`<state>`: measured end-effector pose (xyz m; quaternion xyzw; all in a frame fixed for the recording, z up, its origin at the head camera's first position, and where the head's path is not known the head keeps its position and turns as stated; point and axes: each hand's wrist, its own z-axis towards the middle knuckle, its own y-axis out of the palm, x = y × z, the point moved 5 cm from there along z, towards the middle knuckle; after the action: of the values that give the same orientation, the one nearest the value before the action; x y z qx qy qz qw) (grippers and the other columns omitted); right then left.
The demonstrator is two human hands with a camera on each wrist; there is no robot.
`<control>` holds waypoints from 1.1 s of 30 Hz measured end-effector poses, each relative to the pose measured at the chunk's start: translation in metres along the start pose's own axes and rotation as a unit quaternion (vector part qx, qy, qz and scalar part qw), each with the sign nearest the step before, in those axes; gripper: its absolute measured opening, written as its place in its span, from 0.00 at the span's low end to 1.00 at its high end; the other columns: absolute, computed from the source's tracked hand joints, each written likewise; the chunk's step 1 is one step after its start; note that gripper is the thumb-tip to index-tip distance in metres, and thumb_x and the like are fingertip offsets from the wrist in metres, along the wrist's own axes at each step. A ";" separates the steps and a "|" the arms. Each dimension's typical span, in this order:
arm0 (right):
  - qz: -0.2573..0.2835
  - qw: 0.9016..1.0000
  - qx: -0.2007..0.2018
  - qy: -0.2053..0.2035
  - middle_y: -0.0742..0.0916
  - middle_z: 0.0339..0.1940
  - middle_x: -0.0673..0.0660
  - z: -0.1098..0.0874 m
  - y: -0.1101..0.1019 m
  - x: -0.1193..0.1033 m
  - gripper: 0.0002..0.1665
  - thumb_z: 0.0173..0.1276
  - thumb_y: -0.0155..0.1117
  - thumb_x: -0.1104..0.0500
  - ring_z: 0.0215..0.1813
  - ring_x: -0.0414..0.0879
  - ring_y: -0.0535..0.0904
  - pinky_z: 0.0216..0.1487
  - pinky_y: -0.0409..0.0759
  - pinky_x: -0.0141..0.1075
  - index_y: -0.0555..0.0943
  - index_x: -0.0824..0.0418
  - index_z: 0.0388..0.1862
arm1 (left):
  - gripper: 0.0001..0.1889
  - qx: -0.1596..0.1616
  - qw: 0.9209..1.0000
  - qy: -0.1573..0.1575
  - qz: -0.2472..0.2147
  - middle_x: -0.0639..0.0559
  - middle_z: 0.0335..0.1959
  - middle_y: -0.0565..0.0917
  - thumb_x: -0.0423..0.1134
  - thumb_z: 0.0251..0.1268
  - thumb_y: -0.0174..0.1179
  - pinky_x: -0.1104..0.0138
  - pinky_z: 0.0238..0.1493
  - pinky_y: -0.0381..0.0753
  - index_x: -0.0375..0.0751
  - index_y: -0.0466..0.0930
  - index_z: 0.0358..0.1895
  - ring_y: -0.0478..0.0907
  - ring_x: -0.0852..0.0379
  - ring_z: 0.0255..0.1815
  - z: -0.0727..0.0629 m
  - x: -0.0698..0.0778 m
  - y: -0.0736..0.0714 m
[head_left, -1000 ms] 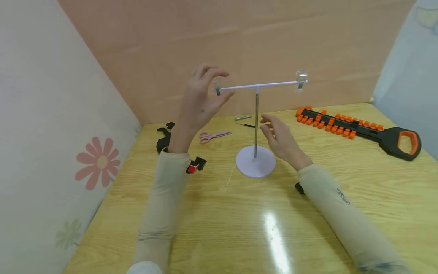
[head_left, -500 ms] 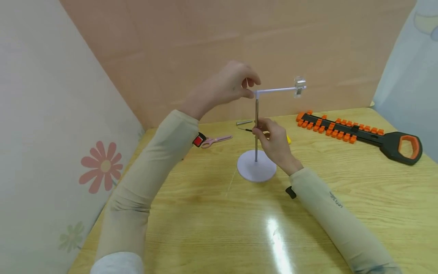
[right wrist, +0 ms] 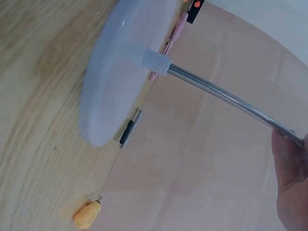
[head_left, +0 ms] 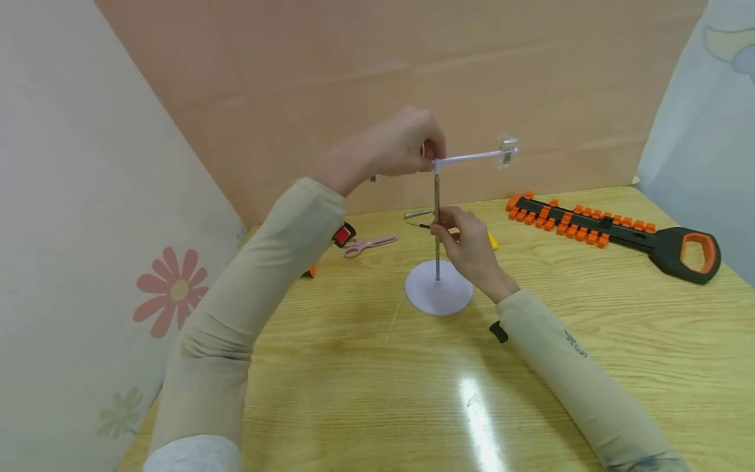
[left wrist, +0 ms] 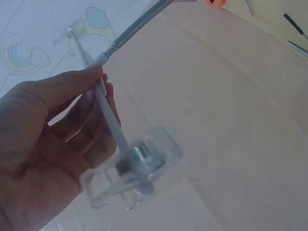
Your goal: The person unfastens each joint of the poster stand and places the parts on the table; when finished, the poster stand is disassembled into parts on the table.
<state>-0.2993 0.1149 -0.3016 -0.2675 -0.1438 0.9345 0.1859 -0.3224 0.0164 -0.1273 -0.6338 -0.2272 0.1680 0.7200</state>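
While the left hand (head_left: pixel 401 145) and right hand (head_left: pixel 470 249) pinch the stand (head_left: pixel 436 298), a peach backdrop (head_left: pixel 472 78) borders the wood-grain table (head_left: pixel 366 367).

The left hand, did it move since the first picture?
Yes: in the head view, the left hand has moved right toward the pole, from near the left end of the crossbar to its middle.

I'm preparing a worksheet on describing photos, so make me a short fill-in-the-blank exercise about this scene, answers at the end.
1. The upper hand, gripping the crossbar, is the ____ one.
2. The lower hand, holding the metal pole, is the ____ one.
3. The scissors on the table have the color ____.
4. The long wrench-shaped object is black and ____.

Missing words: left; right; pink; orange.
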 end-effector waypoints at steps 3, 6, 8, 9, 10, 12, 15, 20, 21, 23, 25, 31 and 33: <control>-0.003 1.000 -0.003 0.001 0.85 0.35 0.59 0.001 0.000 0.000 0.13 0.61 0.64 0.71 0.35 0.47 0.82 0.27 0.78 0.26 0.77 0.69 0.45 | 0.07 -0.012 1.000 -0.005 0.014 0.50 0.34 0.82 0.29 0.63 0.58 0.70 0.38 0.75 0.34 0.84 0.40 0.75 0.58 0.33 0.002 0.000 -0.001; -0.001 1.000 -0.005 0.009 0.85 0.35 0.60 0.001 0.000 0.002 0.13 0.61 0.64 0.71 0.35 0.47 0.82 0.28 0.79 0.27 0.77 0.70 0.45 | 0.06 -0.023 1.000 0.002 0.021 0.49 0.35 0.82 0.29 0.64 0.58 0.70 0.40 0.75 0.34 0.84 0.39 0.75 0.58 0.35 0.005 0.001 -0.001; 0.002 1.000 -0.006 0.016 0.85 0.35 0.61 0.001 0.000 0.003 0.13 0.60 0.64 0.72 0.36 0.47 0.82 0.28 0.80 0.29 0.77 0.70 0.45 | 0.06 -0.032 0.999 0.009 0.021 0.49 0.36 0.82 0.28 0.64 0.57 0.69 0.41 0.75 0.34 0.83 0.40 0.75 0.57 0.36 0.006 0.001 -0.001; 0.002 1.000 -0.007 0.019 0.85 0.36 0.61 0.000 0.001 0.003 0.13 0.60 0.64 0.72 0.36 0.48 0.82 0.28 0.81 0.30 0.77 0.70 0.45 | 0.06 -0.034 0.999 0.011 0.022 0.49 0.36 0.81 0.27 0.64 0.57 0.69 0.41 0.74 0.33 0.82 0.40 0.74 0.57 0.36 0.006 0.001 -0.002; 0.002 1.000 -0.007 0.021 0.85 0.36 0.61 0.000 0.001 0.003 0.13 0.60 0.64 0.72 0.36 0.48 0.82 0.28 0.81 0.31 0.77 0.70 0.45 | 0.07 -0.029 0.999 0.008 0.021 0.49 0.36 0.81 0.27 0.64 0.56 0.69 0.40 0.74 0.34 0.82 0.41 0.74 0.57 0.36 0.006 0.000 -0.003; 0.004 1.000 -0.008 0.024 0.84 0.36 0.62 -0.001 0.003 0.003 0.13 0.60 0.64 0.72 0.36 0.48 0.82 0.28 0.82 0.33 0.77 0.70 0.45 | 0.07 -0.010 1.000 -0.001 0.019 0.49 0.37 0.80 0.27 0.65 0.55 0.70 0.40 0.73 0.33 0.81 0.41 0.73 0.57 0.37 0.005 -0.001 -0.011; 0.002 1.000 -0.010 0.022 0.84 0.36 0.62 -0.002 0.005 0.003 0.13 0.60 0.64 0.73 0.36 0.49 0.82 0.28 0.82 0.35 0.77 0.70 0.45 | 0.07 0.023 0.999 -0.026 0.011 0.51 0.38 0.80 0.29 0.66 0.55 0.71 0.41 0.73 0.35 0.81 0.43 0.73 0.59 0.37 -0.001 -0.002 -0.029; -0.002 1.000 -0.008 0.012 0.84 0.35 0.61 -0.001 0.006 0.003 0.13 0.60 0.64 0.74 0.35 0.49 0.82 0.28 0.82 0.35 0.77 0.70 0.44 | 0.07 0.033 0.999 -0.036 0.001 0.54 0.38 0.81 0.33 0.67 0.57 0.72 0.43 0.74 0.37 0.81 0.44 0.75 0.62 0.39 -0.010 0.004 -0.046; -0.003 1.000 -0.008 0.011 0.84 0.35 0.61 0.000 0.006 0.003 0.13 0.60 0.64 0.75 0.35 0.49 0.82 0.28 0.82 0.35 0.77 0.70 0.44 | 0.07 0.031 0.999 -0.035 0.001 0.54 0.38 0.81 0.33 0.67 0.57 0.72 0.43 0.74 0.37 0.81 0.44 0.75 0.62 0.39 -0.011 0.004 -0.046; -0.005 1.000 -0.009 0.013 0.84 0.35 0.61 0.000 0.006 0.005 0.13 0.60 0.64 0.74 0.35 0.49 0.82 0.28 0.82 0.35 0.77 0.70 0.44 | 0.06 0.032 0.999 -0.031 0.000 0.54 0.38 0.81 0.33 0.66 0.57 0.72 0.42 0.74 0.37 0.81 0.43 0.75 0.63 0.38 -0.012 0.005 -0.045; -0.004 1.000 -0.011 0.016 0.84 0.35 0.61 0.000 0.006 0.005 0.13 0.61 0.64 0.73 0.36 0.49 0.82 0.28 0.83 0.35 0.77 0.70 0.45 | 0.06 0.031 0.999 -0.027 -0.007 0.54 0.37 0.81 0.32 0.66 0.57 0.72 0.42 0.74 0.36 0.81 0.42 0.75 0.62 0.37 -0.013 0.004 -0.043; 0.003 1.000 -0.013 0.023 0.84 0.36 0.61 -0.001 0.006 0.008 0.14 0.60 0.64 0.73 0.37 0.51 0.82 0.30 0.83 0.35 0.76 0.71 0.46 | 0.05 0.036 0.998 -0.033 -0.034 0.52 0.36 0.82 0.31 0.66 0.58 0.72 0.42 0.75 0.35 0.81 0.41 0.75 0.62 0.36 -0.014 -0.005 -0.036; 0.008 1.000 -0.010 0.023 0.84 0.36 0.62 0.000 0.006 0.009 0.15 0.59 0.64 0.74 0.37 0.52 0.82 0.30 0.83 0.36 0.77 0.71 0.46 | 0.06 0.046 0.997 -0.041 -0.047 0.51 0.37 0.82 0.32 0.65 0.58 0.72 0.42 0.75 0.35 0.81 0.42 0.76 0.61 0.36 -0.015 -0.009 -0.033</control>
<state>-0.3078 0.1134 -0.3080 -0.2917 -0.1471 0.9280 0.1789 -0.3235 -0.0057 -0.0970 -0.5815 -0.2781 0.1701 0.7454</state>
